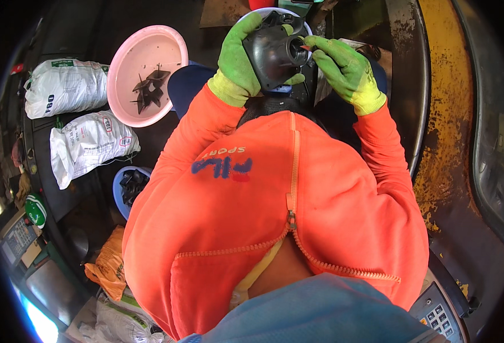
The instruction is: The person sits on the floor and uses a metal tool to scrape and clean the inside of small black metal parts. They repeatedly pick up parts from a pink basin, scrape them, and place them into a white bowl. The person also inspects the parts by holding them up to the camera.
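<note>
My left hand (237, 60), in a green glove, grips a black moulded plastic part (272, 54) with a round opening, held up in front of my chest. In its own green glove, my right hand (343, 66) pinches a small orange-handled tool (305, 47) whose tip touches the rim of that opening. Both arms wear orange sleeves. A white basin (275, 11) lies just behind the part, mostly hidden.
A pink basin (126, 63) at the upper left holds a few dark plastic parts (149, 88). Two white sacks (63, 86) (89, 146) lie at the left. A blue tub (120, 188) with black pieces sits by my left side. Yellow worn metal (446, 114) curves along the right.
</note>
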Demonstrator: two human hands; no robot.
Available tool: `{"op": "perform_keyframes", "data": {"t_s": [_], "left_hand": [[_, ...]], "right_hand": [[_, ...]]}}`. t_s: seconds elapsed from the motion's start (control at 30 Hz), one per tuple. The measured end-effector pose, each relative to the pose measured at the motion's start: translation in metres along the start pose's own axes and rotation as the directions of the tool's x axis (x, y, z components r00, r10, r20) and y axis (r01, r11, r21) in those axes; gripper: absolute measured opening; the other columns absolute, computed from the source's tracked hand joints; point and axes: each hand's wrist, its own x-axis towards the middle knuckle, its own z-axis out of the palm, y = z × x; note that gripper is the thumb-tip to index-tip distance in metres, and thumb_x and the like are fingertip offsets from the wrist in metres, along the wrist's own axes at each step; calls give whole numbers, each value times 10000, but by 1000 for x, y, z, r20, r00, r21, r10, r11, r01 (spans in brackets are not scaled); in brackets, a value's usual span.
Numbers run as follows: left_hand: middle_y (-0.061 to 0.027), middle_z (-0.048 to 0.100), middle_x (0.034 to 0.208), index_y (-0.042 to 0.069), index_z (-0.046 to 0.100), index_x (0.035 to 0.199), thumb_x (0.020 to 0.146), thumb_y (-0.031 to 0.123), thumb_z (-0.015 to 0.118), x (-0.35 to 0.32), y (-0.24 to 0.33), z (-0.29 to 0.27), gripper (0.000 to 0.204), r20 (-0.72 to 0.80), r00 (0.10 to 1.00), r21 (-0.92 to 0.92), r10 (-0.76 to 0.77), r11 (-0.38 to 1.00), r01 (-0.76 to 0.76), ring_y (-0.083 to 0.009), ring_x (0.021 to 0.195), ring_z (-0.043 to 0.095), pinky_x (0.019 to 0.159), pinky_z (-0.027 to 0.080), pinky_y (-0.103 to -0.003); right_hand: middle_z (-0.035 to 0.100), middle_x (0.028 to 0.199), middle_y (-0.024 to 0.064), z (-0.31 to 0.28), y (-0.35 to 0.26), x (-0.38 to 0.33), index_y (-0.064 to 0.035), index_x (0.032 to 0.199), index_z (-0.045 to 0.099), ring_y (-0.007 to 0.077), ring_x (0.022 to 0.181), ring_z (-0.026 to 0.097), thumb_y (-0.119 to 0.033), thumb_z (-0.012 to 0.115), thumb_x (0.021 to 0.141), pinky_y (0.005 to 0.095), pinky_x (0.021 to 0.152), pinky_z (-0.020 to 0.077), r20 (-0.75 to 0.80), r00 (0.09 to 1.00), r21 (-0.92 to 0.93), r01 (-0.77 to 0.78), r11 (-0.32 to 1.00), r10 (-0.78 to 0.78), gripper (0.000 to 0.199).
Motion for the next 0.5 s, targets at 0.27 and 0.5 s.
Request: {"op": "perform_keyframes", "data": {"t_s": [0.27, 0.5], "left_hand": [[-236, 587, 1260, -24, 469, 1360, 916, 446, 533, -3, 6, -15, 649, 148, 989, 217, 18, 975, -50, -405, 1045, 641, 790, 552, -657], [-229, 626, 1205, -72, 514, 1319, 879, 328, 554, 3, 12, -17, 596, 209, 977, 146, -42, 989, 12, -369, 1023, 655, 809, 576, -548]], "right_hand": [[715, 1020, 86, 9, -4, 4, -73, 1213, 663, 246, 883, 678, -107, 645, 913, 327, 741, 540, -60, 991, -59, 112, 992, -116, 303], [692, 918, 63, 7, -9, 7, -124, 1205, 665, 261, 790, 668, -115, 637, 907, 341, 656, 529, -3, 982, -202, 186, 962, -191, 300]]}}
